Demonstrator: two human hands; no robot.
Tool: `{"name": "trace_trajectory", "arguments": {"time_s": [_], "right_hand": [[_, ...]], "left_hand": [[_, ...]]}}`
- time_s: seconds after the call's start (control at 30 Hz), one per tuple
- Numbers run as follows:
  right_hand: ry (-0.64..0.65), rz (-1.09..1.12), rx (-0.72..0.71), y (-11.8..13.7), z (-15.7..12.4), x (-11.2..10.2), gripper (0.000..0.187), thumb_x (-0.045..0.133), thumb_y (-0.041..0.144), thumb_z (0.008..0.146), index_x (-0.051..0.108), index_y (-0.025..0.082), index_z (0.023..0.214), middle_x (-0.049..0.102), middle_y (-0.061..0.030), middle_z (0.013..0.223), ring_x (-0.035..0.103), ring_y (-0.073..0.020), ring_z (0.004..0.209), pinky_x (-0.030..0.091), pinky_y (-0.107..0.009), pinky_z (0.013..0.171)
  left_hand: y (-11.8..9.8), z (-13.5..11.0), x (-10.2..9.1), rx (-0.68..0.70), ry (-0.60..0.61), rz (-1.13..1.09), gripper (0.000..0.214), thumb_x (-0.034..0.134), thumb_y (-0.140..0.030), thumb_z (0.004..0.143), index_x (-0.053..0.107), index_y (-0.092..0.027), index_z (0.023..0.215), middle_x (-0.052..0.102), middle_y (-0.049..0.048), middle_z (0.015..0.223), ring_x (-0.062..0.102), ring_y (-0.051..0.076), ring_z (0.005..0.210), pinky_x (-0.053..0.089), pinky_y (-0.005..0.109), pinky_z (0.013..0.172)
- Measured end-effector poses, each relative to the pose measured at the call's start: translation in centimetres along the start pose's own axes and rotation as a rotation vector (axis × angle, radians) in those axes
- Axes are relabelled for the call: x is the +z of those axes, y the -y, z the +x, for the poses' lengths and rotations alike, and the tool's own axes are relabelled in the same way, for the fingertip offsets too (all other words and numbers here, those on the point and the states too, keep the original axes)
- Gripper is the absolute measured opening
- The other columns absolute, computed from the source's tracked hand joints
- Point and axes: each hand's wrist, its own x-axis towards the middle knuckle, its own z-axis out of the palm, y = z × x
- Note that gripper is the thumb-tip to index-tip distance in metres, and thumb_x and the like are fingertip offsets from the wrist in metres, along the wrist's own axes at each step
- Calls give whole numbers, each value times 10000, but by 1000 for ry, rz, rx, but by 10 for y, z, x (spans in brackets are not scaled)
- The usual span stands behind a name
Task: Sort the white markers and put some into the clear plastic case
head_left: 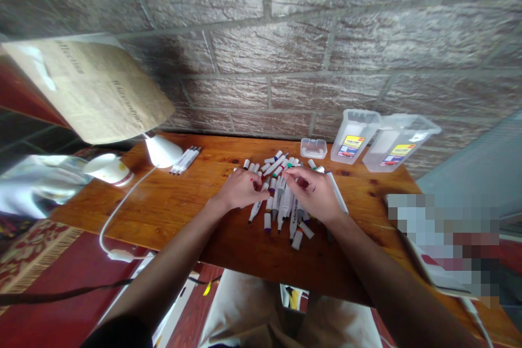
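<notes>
A loose pile of white markers (282,204) with coloured ends lies on the wooden table, with several loose caps (297,239) at its near side. Over the pile's left edge, my left hand (241,189) is curled, its thumb beside a marker (256,209); whatever its fingers hold is hidden behind the hand. My right hand (317,191) reaches over the right side of the pile. Its thumb and forefinger are pinched together above the markers, and I cannot make out what is between them. Another marker (337,193) lies just right of that hand.
Two clear plastic containers (351,138) and a small clear lid (314,148) stand near the brick wall. Left are a row of markers (186,160), a lamp (161,151) with a paper shade, its white cable (116,209) and a paper cup (109,168). A blurred-out object (444,250) lies right.
</notes>
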Motion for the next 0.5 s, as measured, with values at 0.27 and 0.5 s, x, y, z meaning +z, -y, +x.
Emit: {"name": "trace_trajectory", "arguments": {"time_s": [0.27,0.5], "right_hand": [[23,133,112,-1,-2,3,182,640,337,924,770,212,948,788,-37,898,698,-171,742,525,-283,686],[206,567,348,8,-2,9,329,732,474,833,739,212,1033,744,-25,809,632,-145,622,483,-263,540]], "left_hand": [[7,4,-12,-36,-154,-773,315,710,-454,720,640,-156,645,571,-15,624,505,99,576,425,231,578],[-3,1,-4,125,-73,-879,363,793,-493,726,686,-149,685,583,-12,630,500,90,589,436,221,580]]}}
